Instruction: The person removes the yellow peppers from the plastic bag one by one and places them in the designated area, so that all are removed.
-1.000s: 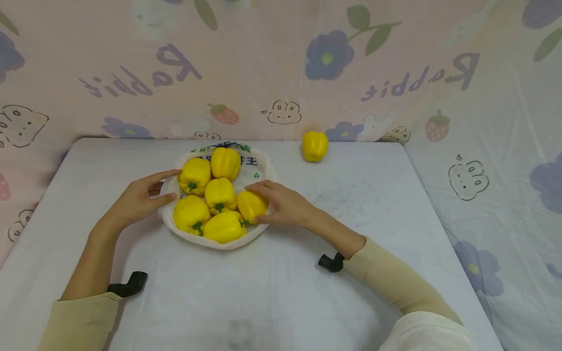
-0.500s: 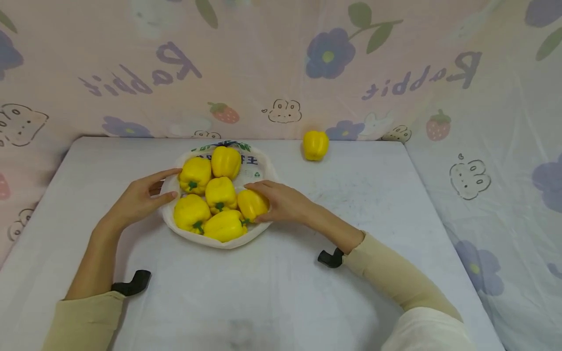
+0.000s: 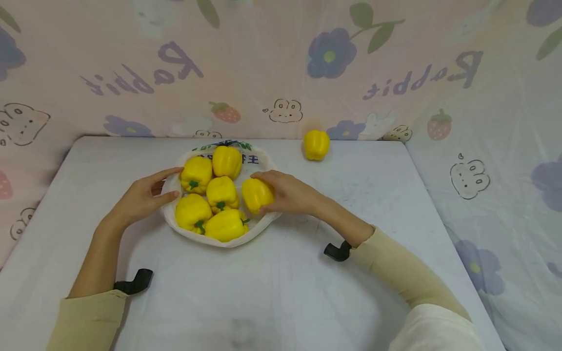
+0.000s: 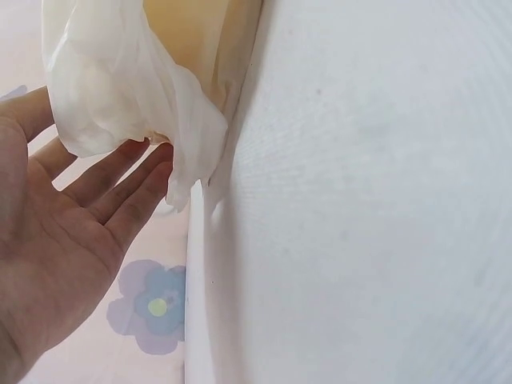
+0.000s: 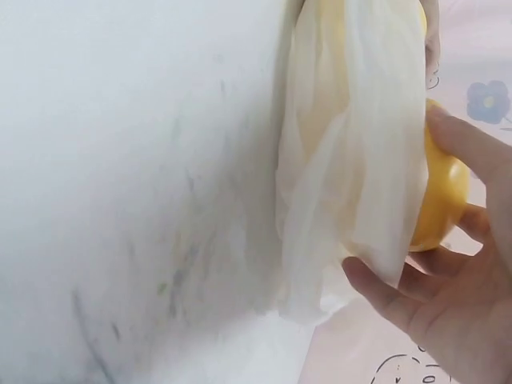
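Observation:
A white plastic bag [image 3: 228, 243] with its rim rolled back lies on the table, printed with dark lettering and green leaves inside. Several yellow bell peppers with green stems sit in it, among them one at its centre [image 3: 222, 194]. My right hand [image 3: 291, 194] grips another yellow bell pepper [image 3: 256, 196] at the bag's right side, thumb below and fingers over the top. In the right wrist view this pepper [image 5: 444, 192] shows above the rim. My left hand [image 3: 142, 197] rests at the bag's left edge, fingers spread, fingertips against the plastic [image 4: 196, 120].
One more yellow bell pepper [image 3: 316, 145] stands near the table's back edge, right of the bag. A white cloth covers the table [image 3: 281, 292]. Behind it hangs a printed curtain [image 3: 263, 58]. Black wrist pieces [image 3: 135, 282] stick out from both sleeves.
My right hand has lifted its bell pepper slightly and moved it a little up and right, apart from the pepper below. The left hand stays at the bag's edge.

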`<state>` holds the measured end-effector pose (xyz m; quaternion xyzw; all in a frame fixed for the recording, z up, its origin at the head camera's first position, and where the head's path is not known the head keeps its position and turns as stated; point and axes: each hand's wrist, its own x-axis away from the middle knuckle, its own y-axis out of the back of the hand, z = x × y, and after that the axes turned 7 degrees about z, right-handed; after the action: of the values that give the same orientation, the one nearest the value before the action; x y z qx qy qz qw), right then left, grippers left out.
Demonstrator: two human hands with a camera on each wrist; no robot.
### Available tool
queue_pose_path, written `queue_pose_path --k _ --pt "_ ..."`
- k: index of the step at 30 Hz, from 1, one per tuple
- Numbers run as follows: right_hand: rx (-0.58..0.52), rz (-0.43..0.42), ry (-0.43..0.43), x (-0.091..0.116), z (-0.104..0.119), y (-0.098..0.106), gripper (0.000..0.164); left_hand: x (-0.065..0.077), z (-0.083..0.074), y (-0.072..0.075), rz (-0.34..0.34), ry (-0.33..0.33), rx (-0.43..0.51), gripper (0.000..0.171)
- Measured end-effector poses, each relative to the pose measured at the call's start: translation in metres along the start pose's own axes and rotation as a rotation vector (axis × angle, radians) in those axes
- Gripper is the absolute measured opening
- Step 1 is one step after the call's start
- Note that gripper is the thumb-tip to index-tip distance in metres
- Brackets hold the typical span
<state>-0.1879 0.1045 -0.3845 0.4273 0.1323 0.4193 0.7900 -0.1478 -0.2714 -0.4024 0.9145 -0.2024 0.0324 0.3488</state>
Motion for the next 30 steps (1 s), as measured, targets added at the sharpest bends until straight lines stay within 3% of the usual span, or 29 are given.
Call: queue_pose_path --k 8,21,30 --pt "-0.034 -0.061 0.072 0.007 -0.003 0.014 0.081 0.000 -0.001 0.002 0.011 -0.018 0.008 0.064" --pt "-0.088 -0.124 0.094 0.017 -0.010 0.033 0.079 -0.001 0.001 0.005 0.034 -0.007 -0.004 0.064" --pt "-0.180 -0.175 0.019 0.024 -0.028 0.045 0.080 -0.003 -0.001 0.006 0.085 0.002 0.014 0.068"
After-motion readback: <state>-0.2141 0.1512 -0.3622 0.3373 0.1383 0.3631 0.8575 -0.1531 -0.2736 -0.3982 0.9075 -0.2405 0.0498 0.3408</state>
